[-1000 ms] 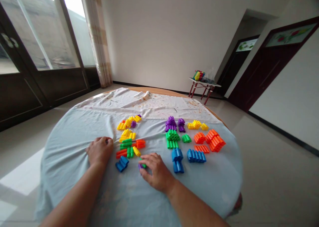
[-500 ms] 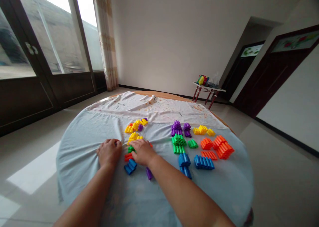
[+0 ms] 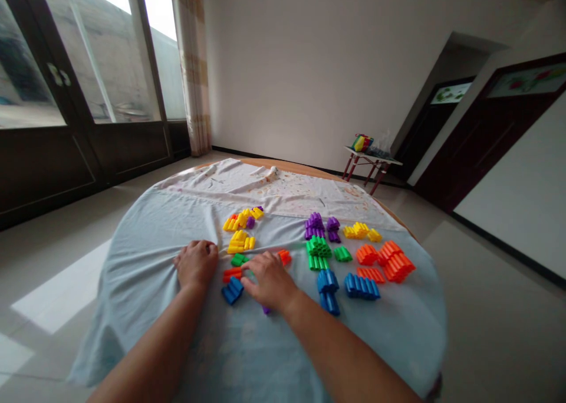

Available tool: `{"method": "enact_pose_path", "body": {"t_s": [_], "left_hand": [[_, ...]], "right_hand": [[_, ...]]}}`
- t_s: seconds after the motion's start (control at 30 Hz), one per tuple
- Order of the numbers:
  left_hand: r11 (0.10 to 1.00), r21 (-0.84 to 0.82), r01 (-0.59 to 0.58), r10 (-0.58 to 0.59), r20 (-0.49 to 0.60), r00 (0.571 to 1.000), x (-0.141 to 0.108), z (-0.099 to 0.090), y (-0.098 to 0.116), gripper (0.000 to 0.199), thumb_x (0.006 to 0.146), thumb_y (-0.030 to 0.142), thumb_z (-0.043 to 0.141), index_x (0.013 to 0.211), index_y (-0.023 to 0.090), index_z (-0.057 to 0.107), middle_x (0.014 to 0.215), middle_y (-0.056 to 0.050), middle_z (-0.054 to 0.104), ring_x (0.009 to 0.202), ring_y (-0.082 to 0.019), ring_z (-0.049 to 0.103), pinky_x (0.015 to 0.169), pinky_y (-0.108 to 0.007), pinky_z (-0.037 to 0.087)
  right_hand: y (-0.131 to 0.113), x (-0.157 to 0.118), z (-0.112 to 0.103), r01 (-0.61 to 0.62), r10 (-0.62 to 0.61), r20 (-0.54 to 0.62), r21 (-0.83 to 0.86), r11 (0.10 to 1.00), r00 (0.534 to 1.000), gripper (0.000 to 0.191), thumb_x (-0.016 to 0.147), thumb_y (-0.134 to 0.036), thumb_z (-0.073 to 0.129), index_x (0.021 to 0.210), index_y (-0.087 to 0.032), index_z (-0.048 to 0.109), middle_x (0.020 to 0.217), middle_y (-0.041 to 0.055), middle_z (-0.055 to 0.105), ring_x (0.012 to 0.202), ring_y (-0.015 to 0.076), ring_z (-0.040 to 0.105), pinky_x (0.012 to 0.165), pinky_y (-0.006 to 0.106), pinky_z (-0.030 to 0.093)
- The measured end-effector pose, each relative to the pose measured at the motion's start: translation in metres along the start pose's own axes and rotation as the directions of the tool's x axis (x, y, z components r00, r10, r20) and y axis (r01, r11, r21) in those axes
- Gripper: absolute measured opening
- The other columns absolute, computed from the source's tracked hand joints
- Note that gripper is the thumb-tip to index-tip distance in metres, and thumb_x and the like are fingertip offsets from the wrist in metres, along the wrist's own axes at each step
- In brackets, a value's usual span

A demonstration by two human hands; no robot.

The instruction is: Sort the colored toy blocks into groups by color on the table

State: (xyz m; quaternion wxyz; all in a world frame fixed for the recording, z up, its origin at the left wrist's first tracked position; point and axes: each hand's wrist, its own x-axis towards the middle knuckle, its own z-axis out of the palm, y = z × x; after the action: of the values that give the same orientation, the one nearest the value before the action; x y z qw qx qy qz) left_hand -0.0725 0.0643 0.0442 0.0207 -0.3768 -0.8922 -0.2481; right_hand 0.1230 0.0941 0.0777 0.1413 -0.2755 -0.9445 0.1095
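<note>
My left hand (image 3: 197,264) rests on the cloth left of the loose plastic pieces, fingers bent, with no piece visible in it. My right hand (image 3: 269,279) is over the near pieces, palm down, thumb apart from the fingers; its underside is hidden. Orange pieces (image 3: 284,256) lie just beyond its far side, touching or nearly so. By its thumb are a green piece (image 3: 239,259), orange pieces (image 3: 232,274) and blue pieces (image 3: 232,291). A purple piece (image 3: 266,310) is partly covered by the hand. Yellow pieces (image 3: 241,242) lie farther up.
Sorted clusters stand to the right: purple (image 3: 313,226), green (image 3: 318,246), blue (image 3: 362,287), orange (image 3: 397,261) and yellow (image 3: 356,231). A mixed yellow group (image 3: 241,220) lies beyond. The round table has a wrinkled cloth (image 3: 150,255); a small side table (image 3: 374,155) stands behind.
My right hand has moved right and slightly nearer, off the yellow and green pieces. The orange pieces beside it now show farther right. My left hand stays in place.
</note>
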Motion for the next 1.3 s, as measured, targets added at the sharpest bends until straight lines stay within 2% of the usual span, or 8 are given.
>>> {"method": "enact_pose_path", "body": {"t_s": [0.07,0.17,0.33,0.5,0.7,0.83,1.07,1.3], "left_hand": [[1.000,0.006,0.002,-0.002,0.001,1.000,0.000,-0.001,0.000,0.044,0.084,0.034,0.030,0.096,0.018,0.069,0.111,-0.014,0.063,0.105,-0.032,0.053,0.087,-0.046,0.037],[1.000,0.012,0.002,-0.002,0.015,1.000,0.000,-0.002,0.001,0.045,0.083,0.035,0.029,0.096,0.019,0.069,0.113,-0.014,0.063,0.106,-0.032,0.053,0.088,-0.046,0.037],[1.000,0.015,-0.015,0.014,0.056,0.998,0.001,-0.006,0.001,0.048,0.084,0.038,0.027,0.099,0.018,0.068,0.116,-0.015,0.061,0.108,-0.033,0.051,0.090,-0.048,0.037],[1.000,0.024,-0.014,0.011,0.115,0.993,0.004,-0.009,0.002,0.052,0.084,0.041,0.025,0.104,0.016,0.067,0.122,-0.018,0.057,0.112,-0.037,0.049,0.091,-0.052,0.036],[0.997,0.071,-0.002,-0.008,0.138,0.990,0.010,-0.004,-0.001,0.056,0.084,0.045,0.020,0.106,0.019,0.065,0.126,-0.015,0.055,0.114,-0.036,0.046,0.094,-0.053,0.035],[0.997,0.082,0.001,-0.014,0.158,0.987,0.010,-0.004,0.000,0.059,0.083,0.047,0.018,0.108,0.019,0.064,0.126,-0.016,0.054,0.115,-0.037,0.046,0.095,-0.054,0.034],[0.997,0.082,0.007,-0.020,0.165,0.986,0.012,-0.004,0.001,0.059,0.083,0.047,0.019,0.108,0.018,0.064,0.128,-0.016,0.053,0.115,-0.038,0.045,0.095,-0.056,0.033],[0.997,0.074,-0.004,-0.008,0.159,0.987,0.014,0.000,-0.001,0.058,0.083,0.047,0.021,0.107,0.018,0.064,0.127,-0.016,0.053,0.114,-0.038,0.046,0.094,-0.056,0.035]], "right_hand": [[-0.011,-0.002,0.006,-0.010,0.009,0.009,0.012,1.000,1.000,0.030,0.083,-0.045,0.059,0.098,-0.020,0.066,0.096,0.0075,0.066,0.097,0.0243,0.053,0.085,0.038,0.038],[-0.018,-0.004,0.010,0.003,-0.004,0.026,0.032,0.999,1.000,0.025,0.079,-0.037,0.065,0.099,-0.022,0.064,0.094,0.0054,0.066,0.094,0.0236,0.054,0.083,0.037,0.038],[-0.010,-0.019,0.002,0.025,-0.029,-0.138,-0.033,0.999,0.990,0.024,0.081,-0.025,0.061,0.106,-0.024,0.062,0.098,0.0052,0.061,0.097,0.0230,0.050,0.085,0.037,0.037],[-0.006,-0.031,0.002,0.172,-0.171,0.038,-0.018,0.985,0.984,0.028,0.080,-0.039,0.065,0.105,-0.026,0.064,0.100,0.0037,0.061,0.097,0.0216,0.054,0.087,0.039,0.040],[-0.002,-0.027,0.000,0.248,-0.246,0.109,-0.005,0.969,0.963,0.036,0.084,-0.023,0.057,0.120,-0.026,0.059,0.130,0.0021,0.055,0.112,0.0231,0.050,0.090,0.041,0.042],[-0.001,-0.022,0.001,0.269,-0.263,0.201,-0.002,0.963,0.944,0.033,0.087,-0.022,0.052,0.119,-0.025,0.058,0.129,0.0018,0.057,0.112,0.0223,0.052,0.091,0.042,0.041],[-0.002,-0.057,-0.022,0.154,-0.155,0.004,0.089,0.984,0.988,0.047,0.079,-0.038,0.067,0.119,-0.019,0.052,0.112,0.0072,0.064,0.106,0.0227,0.055,0.091,0.038,0.040],[0.049,-0.145,-0.051,-0.116,0.164,-0.244,0.201,0.973,0.956,0.040,0.074,-0.020,0.074,0.110,-0.021,0.056,0.108,0.0038,0.064,0.105,0.0194,0.056,0.095,0.036,0.039]]}}
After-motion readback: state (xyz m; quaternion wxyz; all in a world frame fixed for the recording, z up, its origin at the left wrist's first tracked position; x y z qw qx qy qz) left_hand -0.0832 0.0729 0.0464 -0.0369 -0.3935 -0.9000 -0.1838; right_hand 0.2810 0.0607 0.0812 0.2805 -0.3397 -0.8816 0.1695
